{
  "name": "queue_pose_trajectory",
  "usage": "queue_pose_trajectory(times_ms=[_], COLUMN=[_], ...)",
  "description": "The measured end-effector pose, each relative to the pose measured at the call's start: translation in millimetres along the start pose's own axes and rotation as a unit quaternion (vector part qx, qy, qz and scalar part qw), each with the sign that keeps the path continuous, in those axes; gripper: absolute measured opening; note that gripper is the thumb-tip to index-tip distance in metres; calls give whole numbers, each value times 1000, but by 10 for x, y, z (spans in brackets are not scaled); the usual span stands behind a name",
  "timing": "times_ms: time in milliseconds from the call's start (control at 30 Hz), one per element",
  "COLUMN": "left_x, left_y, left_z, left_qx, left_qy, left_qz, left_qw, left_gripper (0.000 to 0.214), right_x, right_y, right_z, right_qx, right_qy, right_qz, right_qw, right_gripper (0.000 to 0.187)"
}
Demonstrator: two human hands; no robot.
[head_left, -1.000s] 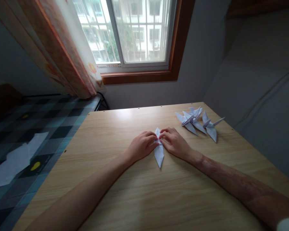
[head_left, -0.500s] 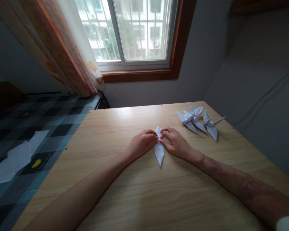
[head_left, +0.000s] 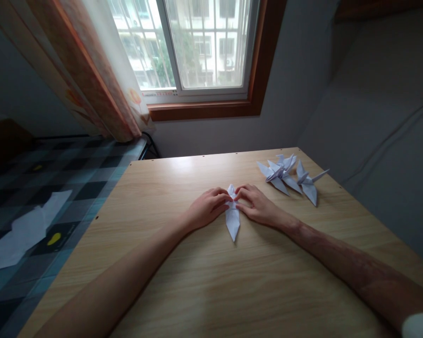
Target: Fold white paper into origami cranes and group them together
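A narrow, pointed piece of folded white paper [head_left: 232, 220] lies flat in the middle of the wooden table [head_left: 197, 281], its long tip toward me. My left hand [head_left: 207, 209] rests at its left side, fingertips pressed on the upper part. My right hand [head_left: 255, 205] mirrors it on the right, fingers curled and pinching the same upper part. The fingertips of both hands meet over the paper and hide its middle.
Several finished white paper cranes [head_left: 291, 176] sit at the table's far right corner. A grey wall runs along the right edge. To the left lies a checked bed cover [head_left: 56, 188] with loose white sheets [head_left: 24, 232]. A window and curtain are behind the table.
Both hands have shifted very slightly on the folded paper, fingertips closing in on its upper part. The paper stays in the same spot.
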State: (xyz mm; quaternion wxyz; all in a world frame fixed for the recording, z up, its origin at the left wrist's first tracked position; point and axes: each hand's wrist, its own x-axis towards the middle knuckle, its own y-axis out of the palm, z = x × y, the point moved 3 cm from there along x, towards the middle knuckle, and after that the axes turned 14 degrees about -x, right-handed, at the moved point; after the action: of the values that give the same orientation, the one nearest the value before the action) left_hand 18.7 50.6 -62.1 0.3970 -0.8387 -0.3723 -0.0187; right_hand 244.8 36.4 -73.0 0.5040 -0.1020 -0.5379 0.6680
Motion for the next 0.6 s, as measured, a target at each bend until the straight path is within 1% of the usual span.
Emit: queue_pose_trajectory(times_ms=[133, 200, 300, 367, 500, 600], left_x=[-27, -41, -54, -57, -59, -65], left_y=[-59, -94, -138, -155, -155, -151], left_z=[14, 9, -10, -24, -38, -52], left_qx=[-33, -42, -30, -11, 16, 25], left_qy=[37, 55, 71, 76, 73, 64], left_qz=[10, 22, 37, 38, 32, 26], left_qw=[999, 997, 996, 996, 997, 997], left_gripper=[28, 31, 42, 44, 33, 27], right_x=[-20, -32, -51, -62, -73, -71], right_y=[-50, -75, -105, -118, -119, -102], right_z=[39, 70, 128, 160, 170, 153], right_qx=[1, -15, -63, -83, -92, -88], right_qy=[-31, -40, -58, -72, -81, -77], right_qz=[-21, -23, -14, -9, -6, -11], right_qw=[999, 999, 996, 994, 992, 993], right_gripper=[14, 16, 24, 30, 35, 32])
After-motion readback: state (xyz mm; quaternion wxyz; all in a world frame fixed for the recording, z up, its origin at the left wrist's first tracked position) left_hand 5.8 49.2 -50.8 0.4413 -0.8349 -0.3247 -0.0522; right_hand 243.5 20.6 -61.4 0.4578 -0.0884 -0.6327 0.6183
